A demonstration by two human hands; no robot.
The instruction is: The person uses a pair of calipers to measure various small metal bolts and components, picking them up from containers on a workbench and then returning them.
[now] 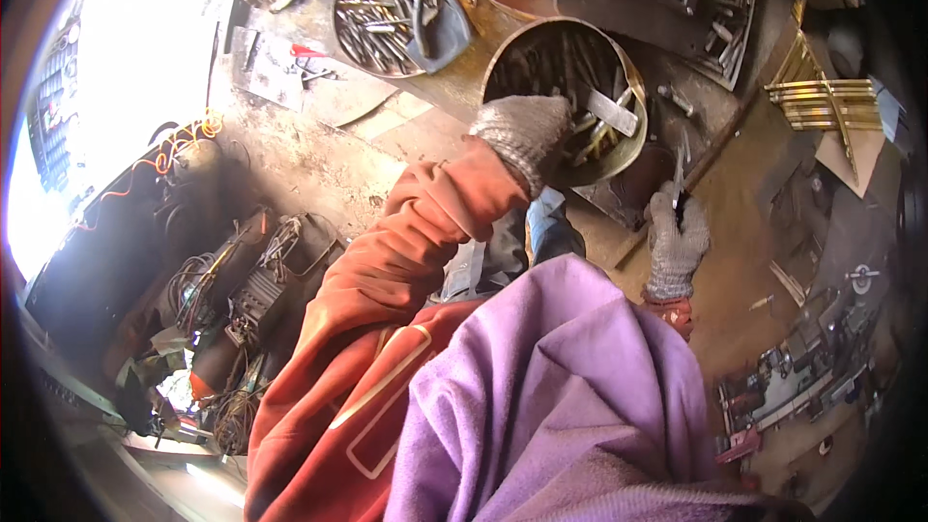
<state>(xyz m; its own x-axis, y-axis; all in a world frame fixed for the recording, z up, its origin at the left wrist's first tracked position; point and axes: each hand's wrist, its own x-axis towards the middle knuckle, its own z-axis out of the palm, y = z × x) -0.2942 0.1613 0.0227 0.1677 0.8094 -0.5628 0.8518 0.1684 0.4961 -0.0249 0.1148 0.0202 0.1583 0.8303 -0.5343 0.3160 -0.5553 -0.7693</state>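
My left hand (520,135), in a grey knitted glove, reaches over the near left rim of a round tin (633,150). Dark and brassy rods like drill bits (570,56) fill this tin, and a flat pale metal bar (613,114) lies across them. My left fingers are hidden from view, so whether they grip anything does not show. Lower to the right, my right hand (677,244), gloved alike, closes round a slim metal tool with pointed tips (681,169). The tool sticks up out of the fist; its exact kind is unclear.
Left of the tin stands another round container (338,24) with metal bits, pliers (421,0) and a blue-grey piece (443,37). A dark metal box (628,0) is behind. Cables and machinery (256,290) lie at the left, brass-coloured strips (826,104) at the right.
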